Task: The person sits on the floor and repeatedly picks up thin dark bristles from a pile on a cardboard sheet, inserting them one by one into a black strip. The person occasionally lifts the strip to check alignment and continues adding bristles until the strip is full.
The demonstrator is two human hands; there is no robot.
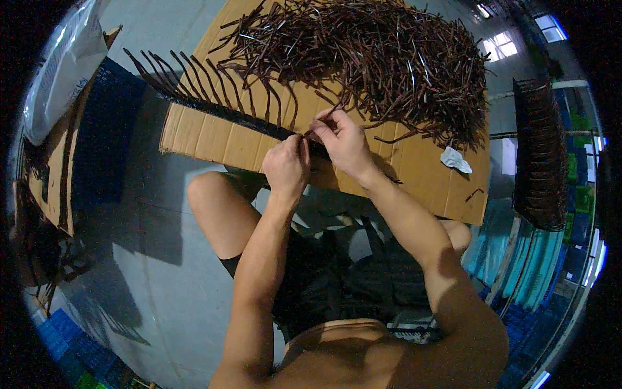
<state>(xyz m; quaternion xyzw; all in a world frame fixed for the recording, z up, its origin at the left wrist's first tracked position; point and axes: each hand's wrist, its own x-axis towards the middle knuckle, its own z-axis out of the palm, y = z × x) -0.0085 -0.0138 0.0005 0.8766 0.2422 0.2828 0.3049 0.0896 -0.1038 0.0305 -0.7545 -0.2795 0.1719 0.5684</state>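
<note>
Across the cardboard lies a long dark strip [249, 121] with a row of thin brown twig-like strands [223, 81] sticking out from it. My left hand [285, 162] is closed, thumb and fingers pinched at the strip beside the last strands. Right next to it, my right hand [343, 142] pinches a thin brown strand [332, 110], whose tip sticks up above the fingers. Both sets of fingertips nearly meet over the strip, hiding the point where strand and strip come together. Beyond the hands spreads a large tangled pile of loose brown strands [363, 48].
The cardboard sheet [214, 142] lies before my knees. A crumpled white scrap [455, 159] rests on its right side. At far right hangs a panel of dark strands [539, 155] near a metal rack. A plastic bag [61, 71] and blue boards [107, 123] stand at left.
</note>
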